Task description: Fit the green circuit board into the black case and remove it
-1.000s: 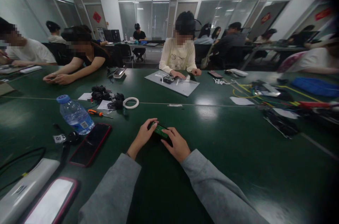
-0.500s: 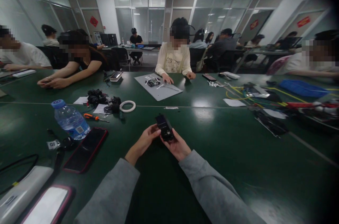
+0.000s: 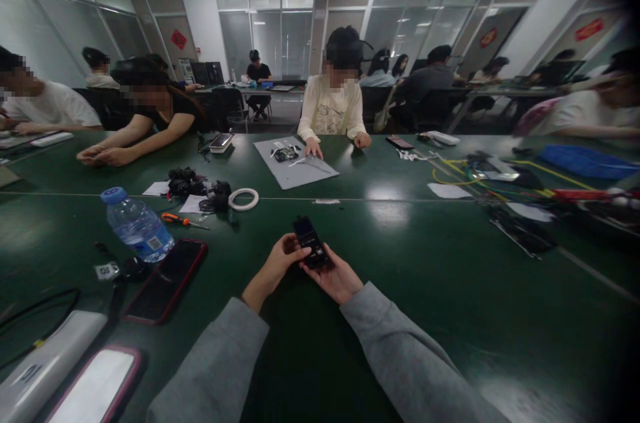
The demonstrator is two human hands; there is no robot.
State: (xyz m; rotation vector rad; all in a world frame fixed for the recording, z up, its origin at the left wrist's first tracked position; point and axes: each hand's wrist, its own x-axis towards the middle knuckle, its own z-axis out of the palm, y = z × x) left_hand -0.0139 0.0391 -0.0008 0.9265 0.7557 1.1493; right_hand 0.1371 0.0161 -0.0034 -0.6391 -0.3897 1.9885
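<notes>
A small black device (image 3: 309, 240) with a dark screen at its upper end is held just above the green table (image 3: 400, 263), in front of me. My right hand (image 3: 336, 278) cups it from below, fingers curled round its lower end. My left hand (image 3: 277, 267) pinches its left edge with thumb and fingertips. Both arms wear grey sleeves.
To the left lie a water bottle (image 3: 136, 224), a red-cased phone (image 3: 167, 279), an orange screwdriver (image 3: 183, 220), a white tape ring (image 3: 243, 199), black parts (image 3: 200, 188) and a pink-cased phone (image 3: 95, 386). Cables and tools (image 3: 510, 193) cover the right. People sit across the table.
A second ago both hands pressed a green board flat on the table. Now they hold the black device lifted and tilted upright. Since half a second ago, hardly anything has moved.
</notes>
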